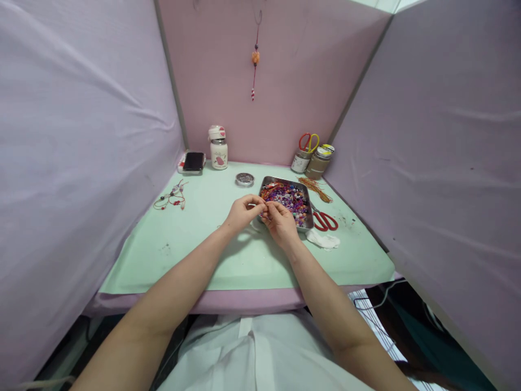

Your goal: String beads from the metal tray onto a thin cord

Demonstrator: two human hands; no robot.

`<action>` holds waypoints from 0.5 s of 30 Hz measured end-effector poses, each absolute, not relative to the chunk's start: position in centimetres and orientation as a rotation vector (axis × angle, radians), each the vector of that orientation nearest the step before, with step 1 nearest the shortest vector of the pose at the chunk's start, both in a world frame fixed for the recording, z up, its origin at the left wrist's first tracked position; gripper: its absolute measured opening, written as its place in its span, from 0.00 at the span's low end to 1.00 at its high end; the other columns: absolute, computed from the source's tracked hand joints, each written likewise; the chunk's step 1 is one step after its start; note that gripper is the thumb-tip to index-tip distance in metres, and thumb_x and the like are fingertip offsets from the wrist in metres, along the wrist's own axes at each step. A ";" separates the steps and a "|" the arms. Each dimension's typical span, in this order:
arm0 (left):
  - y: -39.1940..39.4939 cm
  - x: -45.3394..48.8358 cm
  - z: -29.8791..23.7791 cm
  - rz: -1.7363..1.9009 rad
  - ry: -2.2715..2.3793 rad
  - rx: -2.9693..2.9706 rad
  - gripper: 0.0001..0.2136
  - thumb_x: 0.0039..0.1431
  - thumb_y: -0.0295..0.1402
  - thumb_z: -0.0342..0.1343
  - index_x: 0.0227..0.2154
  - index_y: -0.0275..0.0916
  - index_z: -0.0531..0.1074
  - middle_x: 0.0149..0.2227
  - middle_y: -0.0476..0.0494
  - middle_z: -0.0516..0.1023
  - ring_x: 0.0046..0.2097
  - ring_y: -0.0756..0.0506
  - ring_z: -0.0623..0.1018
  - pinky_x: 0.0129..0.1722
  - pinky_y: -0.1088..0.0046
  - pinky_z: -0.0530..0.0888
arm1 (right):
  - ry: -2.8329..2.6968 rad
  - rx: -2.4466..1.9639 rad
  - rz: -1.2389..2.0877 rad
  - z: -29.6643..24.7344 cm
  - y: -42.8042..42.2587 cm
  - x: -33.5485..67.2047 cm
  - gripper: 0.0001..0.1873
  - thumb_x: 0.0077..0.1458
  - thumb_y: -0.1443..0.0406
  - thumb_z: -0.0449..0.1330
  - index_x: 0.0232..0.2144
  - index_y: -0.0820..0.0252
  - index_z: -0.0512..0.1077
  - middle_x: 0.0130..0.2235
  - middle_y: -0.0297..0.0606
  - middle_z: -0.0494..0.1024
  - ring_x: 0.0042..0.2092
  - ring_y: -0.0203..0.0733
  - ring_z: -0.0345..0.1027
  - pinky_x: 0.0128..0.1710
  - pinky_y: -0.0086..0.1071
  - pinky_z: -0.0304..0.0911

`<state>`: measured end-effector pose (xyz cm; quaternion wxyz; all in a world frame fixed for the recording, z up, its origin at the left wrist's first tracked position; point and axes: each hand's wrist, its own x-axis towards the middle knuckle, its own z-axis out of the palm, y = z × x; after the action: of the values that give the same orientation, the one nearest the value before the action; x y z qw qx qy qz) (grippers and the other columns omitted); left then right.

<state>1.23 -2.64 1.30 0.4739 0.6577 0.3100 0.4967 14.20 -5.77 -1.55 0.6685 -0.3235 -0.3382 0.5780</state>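
Observation:
My left hand (245, 210) and my right hand (280, 220) meet fingertip to fingertip over the near left corner of a metal tray (308, 209). Both are closed in a pinch. Whatever lies between the fingers is too small to make out. Many colourful beads (290, 198), mostly purple, fill the tray, with some orange strands at its far left. Red-handled scissors (325, 221) lie against the tray's right side. A crumpled white tissue (323, 239) rests just in front of them.
Finished-looking beaded cords (173, 198) lie at the left. Toward the back are a phone (194, 161), a white bottle (218, 152), a small round container (245, 179), brown cord (316, 190) and two jars (319, 163), one holding scissors. A beaded string (255, 57) hangs on the pink wall.

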 end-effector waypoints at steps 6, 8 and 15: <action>-2.6 1.2 1.1 1.220 0.761 1.617 0.04 0.49 0.32 0.57 0.26 0.37 0.73 0.30 0.45 0.77 0.35 0.48 0.76 0.39 0.70 0.73 | -0.776 -0.746 1.294 -1.6 -5.8 14.2 0.14 0.42 0.57 0.70 0.31 0.57 0.74 0.28 0.29 0.74 0.28 0.30 0.65 0.29 0.25 0.66; -2.5 1.2 1.1 1.220 0.762 1.624 0.03 0.49 0.32 0.57 0.26 0.37 0.73 0.31 0.45 0.77 0.35 0.48 0.76 0.39 0.70 0.73 | -0.778 -0.746 1.296 -1.6 -5.8 14.2 0.14 0.42 0.57 0.70 0.30 0.57 0.74 0.28 0.29 0.74 0.28 0.30 0.65 0.29 0.25 0.66; -2.5 1.2 1.2 1.214 0.767 1.624 0.04 0.48 0.33 0.57 0.25 0.37 0.73 0.30 0.45 0.76 0.35 0.48 0.75 0.38 0.70 0.73 | -0.787 -0.730 1.289 -1.6 -5.8 14.1 0.13 0.42 0.58 0.70 0.30 0.57 0.74 0.28 0.28 0.73 0.28 0.29 0.64 0.29 0.24 0.64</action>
<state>1.25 -2.46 1.23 0.4676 0.6622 0.3128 0.4950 14.09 -5.81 -1.56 0.6685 -0.3236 -0.3490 0.5716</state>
